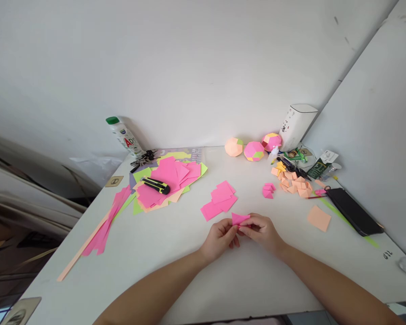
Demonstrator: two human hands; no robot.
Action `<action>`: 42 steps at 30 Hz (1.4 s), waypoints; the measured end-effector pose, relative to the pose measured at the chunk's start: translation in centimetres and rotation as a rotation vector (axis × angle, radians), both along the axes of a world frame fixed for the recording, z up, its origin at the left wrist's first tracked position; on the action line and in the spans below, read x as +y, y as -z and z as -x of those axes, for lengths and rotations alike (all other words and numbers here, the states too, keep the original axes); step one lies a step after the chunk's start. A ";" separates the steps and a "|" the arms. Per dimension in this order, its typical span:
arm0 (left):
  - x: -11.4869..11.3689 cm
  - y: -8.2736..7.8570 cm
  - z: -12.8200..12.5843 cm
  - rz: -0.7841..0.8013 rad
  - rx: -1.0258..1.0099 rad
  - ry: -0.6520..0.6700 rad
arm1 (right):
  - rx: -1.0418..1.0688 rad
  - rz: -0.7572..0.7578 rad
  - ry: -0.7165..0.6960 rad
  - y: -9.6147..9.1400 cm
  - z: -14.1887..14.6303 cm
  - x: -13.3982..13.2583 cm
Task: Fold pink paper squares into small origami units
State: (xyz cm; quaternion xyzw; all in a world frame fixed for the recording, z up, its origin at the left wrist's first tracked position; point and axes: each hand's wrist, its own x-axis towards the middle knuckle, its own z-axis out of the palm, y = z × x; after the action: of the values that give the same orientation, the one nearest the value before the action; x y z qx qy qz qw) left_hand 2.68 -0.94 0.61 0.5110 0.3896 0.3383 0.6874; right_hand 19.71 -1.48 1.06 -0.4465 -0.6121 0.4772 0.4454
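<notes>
A small piece of pink paper point(239, 219), partly folded, is pinched between my two hands above the table's front middle. My left hand point(221, 234) grips its left side with thumb and fingers. On its right side, my right hand point(261, 231) is closed the same way. Fingers hide the paper's lower part. Just beyond lie several pink paper pieces point(220, 198), flat and overlapping. A small group of folded pink units point(268, 190) sits to the right, beside a heap of folded peach units point(294, 184). One flat peach sheet point(319, 218) lies farther right.
A utility knife point(155, 185) rests on a pile of coloured paper at left, near paper strips point(106, 221) and a white bottle point(125, 137). Paper balls point(254, 151) stand along the wall by a white container point(297, 126). A black pouch point(353, 210) lies at right.
</notes>
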 end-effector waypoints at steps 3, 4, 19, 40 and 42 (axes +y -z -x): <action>0.0 -0.1 0.0 -0.006 -0.006 0.013 | 0.024 0.030 0.010 0.0 0.0 -0.1; 0.0 -0.1 0.1 -0.004 -0.007 0.018 | 0.034 0.044 0.001 -0.1 0.0 -0.1; 0.0 0.3 0.0 -0.004 -0.013 0.023 | 0.056 0.086 -0.010 -0.6 0.1 -0.2; 0.0 -0.1 0.1 0.001 -0.019 0.016 | 0.037 0.009 0.024 -0.8 0.6 -0.1; 0.0 -0.1 0.1 0.002 -0.021 0.019 | 0.030 0.002 0.024 -0.8 0.6 -0.1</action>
State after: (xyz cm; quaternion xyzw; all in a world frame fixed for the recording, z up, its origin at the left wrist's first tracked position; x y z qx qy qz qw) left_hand 2.58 -0.92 0.69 0.5102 0.3780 0.3368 0.6952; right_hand 19.09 -1.60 1.85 -0.4469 -0.5994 0.4789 0.4600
